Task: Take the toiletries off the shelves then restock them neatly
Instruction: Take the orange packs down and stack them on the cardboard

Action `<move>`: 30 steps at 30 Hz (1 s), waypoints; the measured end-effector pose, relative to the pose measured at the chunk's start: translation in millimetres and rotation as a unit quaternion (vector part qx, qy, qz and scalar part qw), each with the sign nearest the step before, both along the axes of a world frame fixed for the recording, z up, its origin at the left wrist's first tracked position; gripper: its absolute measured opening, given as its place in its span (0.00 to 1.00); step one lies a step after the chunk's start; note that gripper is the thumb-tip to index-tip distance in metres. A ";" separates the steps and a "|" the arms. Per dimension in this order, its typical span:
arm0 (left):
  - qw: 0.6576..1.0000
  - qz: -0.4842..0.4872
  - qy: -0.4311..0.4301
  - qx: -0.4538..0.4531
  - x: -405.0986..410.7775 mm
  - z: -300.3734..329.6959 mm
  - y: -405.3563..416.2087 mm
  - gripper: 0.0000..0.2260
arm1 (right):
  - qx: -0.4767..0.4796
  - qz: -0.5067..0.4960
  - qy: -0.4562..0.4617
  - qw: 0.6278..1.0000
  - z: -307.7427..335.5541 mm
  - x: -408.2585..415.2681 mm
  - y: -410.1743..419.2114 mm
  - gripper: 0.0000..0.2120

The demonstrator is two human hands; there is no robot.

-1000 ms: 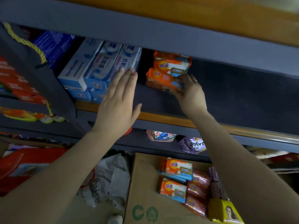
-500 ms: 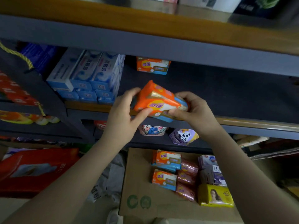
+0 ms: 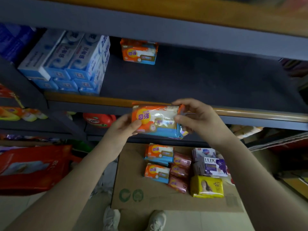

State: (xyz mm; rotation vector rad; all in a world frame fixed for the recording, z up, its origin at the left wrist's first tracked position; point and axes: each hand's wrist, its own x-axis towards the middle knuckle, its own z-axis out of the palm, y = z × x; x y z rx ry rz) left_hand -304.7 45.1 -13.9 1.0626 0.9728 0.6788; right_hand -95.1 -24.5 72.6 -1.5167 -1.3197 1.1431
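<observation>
Both hands hold one orange soap pack [image 3: 156,120] in front of the shelf edge [image 3: 250,112]: the left hand [image 3: 124,126] grips its left end, the right hand [image 3: 196,119] pinches its right end. Half a second ago it was tilted; now it lies level, label up. Another orange pack [image 3: 139,51] sits deep on the shelf beside blurred toothpaste boxes [image 3: 73,59]. Below, a flattened carton [image 3: 133,180] carries more soaps.

soap pack [image 3: 156,120]: glossy plastic wrap; shelf [image 3: 200,77]: matt dark surface, wood-look edge; box [image 3: 133,180]: matt brown cardboard
</observation>
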 end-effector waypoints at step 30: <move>0.937 -0.140 0.294 -0.130 17.2 -87.6 -64.0 0.13 | -0.246 0.096 -0.423 0.867 -239.0 -22.2 -75.2 0.39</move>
